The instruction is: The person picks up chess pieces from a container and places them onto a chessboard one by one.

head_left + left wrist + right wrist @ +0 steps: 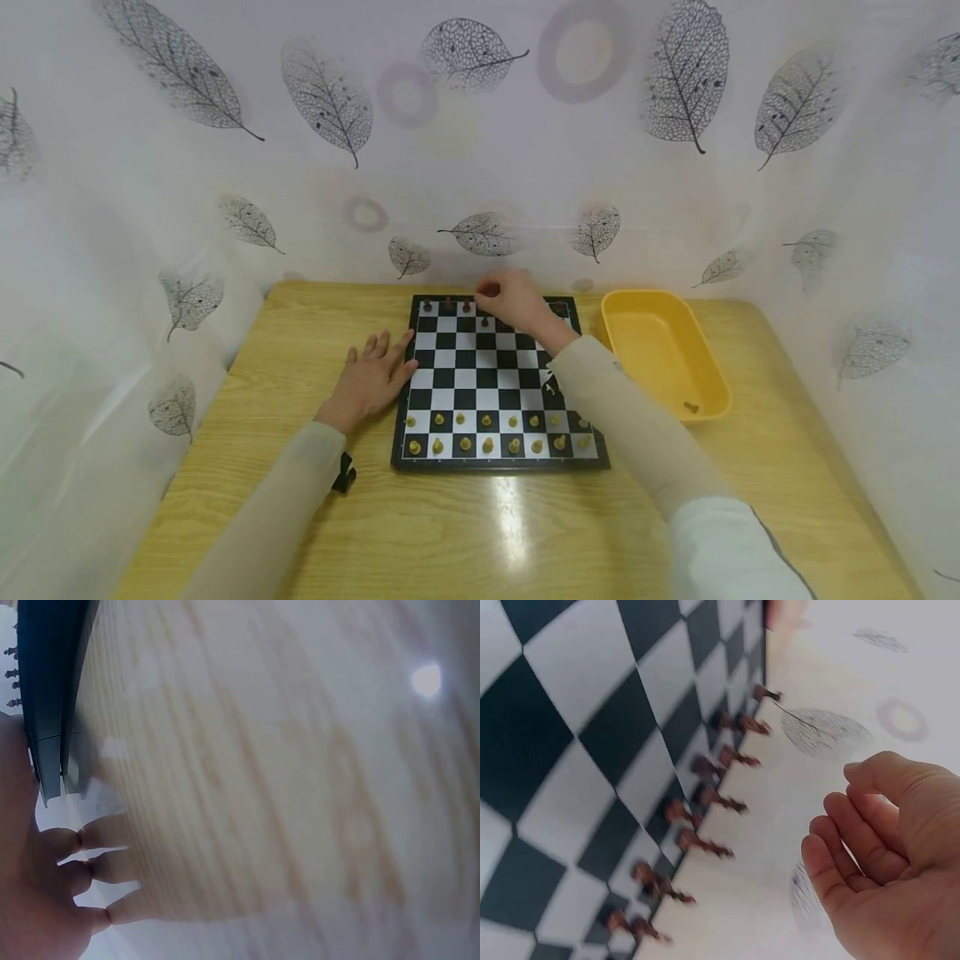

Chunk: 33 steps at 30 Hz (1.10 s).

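Observation:
A black-and-white chessboard (465, 358) lies on the wooden table. Yellow chess pieces (487, 445) stand in two rows on its near side. Along the far side are reddish-brown chess pieces (694, 841), partly covered by the right hand in the head view. My right hand (513, 298) hovers over that far side; in the right wrist view its fingers are loosely bent, apart from the pieces, with nothing seen between them. My left hand (369, 377) rests at the board's left edge, fingers spread, its thumb touching the frame.
Right of the board stands a yellow plastic tray (652, 333) with one small brown piece (691, 407) in its near end. Behind the table hangs a pale curtain (517, 167) with a leaf print. A black strap part (345, 473) shows at the left wrist.

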Tool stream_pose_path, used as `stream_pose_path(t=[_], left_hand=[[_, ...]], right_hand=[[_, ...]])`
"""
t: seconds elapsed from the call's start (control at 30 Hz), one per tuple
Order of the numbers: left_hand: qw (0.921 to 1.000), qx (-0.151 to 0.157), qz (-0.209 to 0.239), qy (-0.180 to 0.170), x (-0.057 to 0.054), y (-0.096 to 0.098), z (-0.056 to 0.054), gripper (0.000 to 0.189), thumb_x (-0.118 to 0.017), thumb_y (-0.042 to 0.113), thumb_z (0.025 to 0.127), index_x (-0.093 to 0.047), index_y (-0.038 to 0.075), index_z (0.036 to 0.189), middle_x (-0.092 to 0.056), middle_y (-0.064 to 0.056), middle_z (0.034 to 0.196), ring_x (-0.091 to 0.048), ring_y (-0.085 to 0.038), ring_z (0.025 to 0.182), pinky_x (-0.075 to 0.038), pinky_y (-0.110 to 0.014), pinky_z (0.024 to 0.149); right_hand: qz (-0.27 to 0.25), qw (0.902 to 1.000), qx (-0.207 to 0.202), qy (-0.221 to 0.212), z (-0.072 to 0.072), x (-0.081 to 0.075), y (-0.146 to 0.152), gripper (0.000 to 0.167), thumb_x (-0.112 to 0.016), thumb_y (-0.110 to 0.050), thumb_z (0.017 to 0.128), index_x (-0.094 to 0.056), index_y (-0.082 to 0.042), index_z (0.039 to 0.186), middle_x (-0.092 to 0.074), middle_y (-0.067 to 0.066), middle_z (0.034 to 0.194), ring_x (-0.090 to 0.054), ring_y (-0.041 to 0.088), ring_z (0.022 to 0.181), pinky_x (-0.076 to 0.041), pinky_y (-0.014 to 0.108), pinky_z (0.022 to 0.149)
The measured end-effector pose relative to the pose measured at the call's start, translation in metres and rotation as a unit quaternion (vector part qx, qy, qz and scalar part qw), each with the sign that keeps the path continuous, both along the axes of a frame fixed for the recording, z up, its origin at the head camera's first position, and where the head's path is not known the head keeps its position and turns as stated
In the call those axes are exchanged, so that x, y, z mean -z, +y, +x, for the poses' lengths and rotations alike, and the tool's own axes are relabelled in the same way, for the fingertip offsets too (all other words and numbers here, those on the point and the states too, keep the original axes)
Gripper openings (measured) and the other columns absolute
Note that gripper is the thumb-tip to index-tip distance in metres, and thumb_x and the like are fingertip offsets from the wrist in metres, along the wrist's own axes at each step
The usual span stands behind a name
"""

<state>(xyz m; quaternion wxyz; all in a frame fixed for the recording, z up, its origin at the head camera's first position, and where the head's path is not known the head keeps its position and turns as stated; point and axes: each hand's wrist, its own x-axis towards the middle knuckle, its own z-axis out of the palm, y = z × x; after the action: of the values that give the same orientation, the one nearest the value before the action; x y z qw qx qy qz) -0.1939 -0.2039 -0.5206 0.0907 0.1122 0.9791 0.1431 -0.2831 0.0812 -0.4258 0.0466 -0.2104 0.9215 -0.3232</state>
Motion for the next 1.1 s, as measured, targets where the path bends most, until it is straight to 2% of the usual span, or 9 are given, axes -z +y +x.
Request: stream_pose_path(t=[0.1, 0.23, 0.43, 0.6, 0.77, 1.0, 1.1], left_hand=[[1.0000, 0.001, 0.000, -0.001, -0.001, 0.001, 0.000, 0.070, -0.028, 0.061, 0.111, -0.015, 0.027, 0.171, -0.015, -0.026, 0.173, -0.016, -0.051, 0.160, -0.011, -0.075, 0.126], [1.0000, 0.002, 0.000, -0.001, -0.001, 0.000, 0.000, 0.070, -0.027, 0.062, 0.111, -0.014, 0.028, 0.171, -0.015, -0.026, 0.173, -0.015, -0.051, 0.160, -0.011, -0.075, 0.126], [1.0000, 0.003, -0.004, -0.001, 0.003, -0.003, 0.001, 0.071, -0.025, 0.063, 0.111, -0.013, 0.027, 0.171, -0.015, -0.027, 0.173, -0.015, -0.052, 0.160, -0.010, -0.076, 0.126], [1.0000, 0.002, 0.001, -0.005, 0.002, -0.003, 0.002, 0.070, -0.026, 0.062, 0.111, -0.014, 0.027, 0.171, -0.014, -0.027, 0.173, -0.015, -0.052, 0.160, -0.010, -0.076, 0.126], [0.9999, 0.006, 0.009, -0.002, 0.001, -0.002, 0.001, 0.070, -0.026, 0.061, 0.111, -0.015, 0.026, 0.171, -0.015, -0.027, 0.173, -0.015, -0.053, 0.160, -0.010, -0.077, 0.125], [0.9999, 0.008, 0.012, 0.003, 0.000, 0.000, 0.002, 0.069, -0.028, 0.061, 0.111, -0.016, 0.026, 0.171, -0.016, -0.028, 0.172, -0.016, -0.053, 0.160, -0.012, -0.077, 0.125], [0.9999, 0.008, 0.011, 0.005, -0.001, 0.000, 0.002, 0.070, -0.028, 0.060, 0.111, -0.016, 0.026, 0.171, -0.016, -0.028, 0.172, -0.016, -0.053, 0.159, -0.011, -0.077, 0.125]], right_hand=[[-0.008, 0.9997, 0.012, 0.020, 0.004, -0.014, 0.017, 0.028, -0.067, -0.021, 0.102, -0.077, -0.004, 0.122, -0.078, 0.012, 0.115, -0.072, 0.027, 0.102, -0.061, 0.044, 0.090], [-0.020, 0.9985, 0.037, 0.035, 0.012, -0.030, 0.043, 0.027, -0.068, -0.022, 0.101, -0.078, -0.005, 0.120, -0.078, 0.013, 0.111, -0.071, 0.028, 0.096, -0.061, 0.044, 0.085], [-0.010, 0.9958, 0.079, 0.044, 0.024, -0.043, 0.092, 0.027, -0.068, -0.025, 0.102, -0.078, -0.006, 0.118, -0.078, 0.013, 0.109, -0.068, 0.028, 0.092, -0.058, 0.039, 0.080], [-0.007, 0.9909, 0.118, 0.065, 0.035, -0.044, 0.132, 0.024, -0.071, -0.023, 0.101, -0.078, -0.004, 0.112, -0.078, 0.016, 0.105, -0.066, 0.029, 0.087, -0.053, 0.030, 0.072], [-0.006, 0.9865, 0.148, 0.070, 0.050, -0.042, 0.170, 0.028, -0.071, -0.026, 0.101, -0.078, -0.004, 0.115, -0.078, 0.017, 0.108, -0.065, 0.027, 0.088, -0.049, 0.018, 0.068], [-0.002, 0.9825, 0.182, 0.041, 0.072, -0.030, 0.210, 0.036, -0.072, -0.035, 0.101, -0.077, -0.004, 0.117, -0.078, 0.018, 0.113, -0.065, 0.017, 0.088, -0.049, 0.013, 0.069], [-0.002, 0.9830, 0.182, 0.024, 0.080, -0.023, 0.222, 0.037, -0.073, -0.033, 0.101, -0.076, -0.001, 0.119, -0.077, 0.021, 0.115, -0.070, 0.021, 0.093, -0.049, 0.009, 0.070]])
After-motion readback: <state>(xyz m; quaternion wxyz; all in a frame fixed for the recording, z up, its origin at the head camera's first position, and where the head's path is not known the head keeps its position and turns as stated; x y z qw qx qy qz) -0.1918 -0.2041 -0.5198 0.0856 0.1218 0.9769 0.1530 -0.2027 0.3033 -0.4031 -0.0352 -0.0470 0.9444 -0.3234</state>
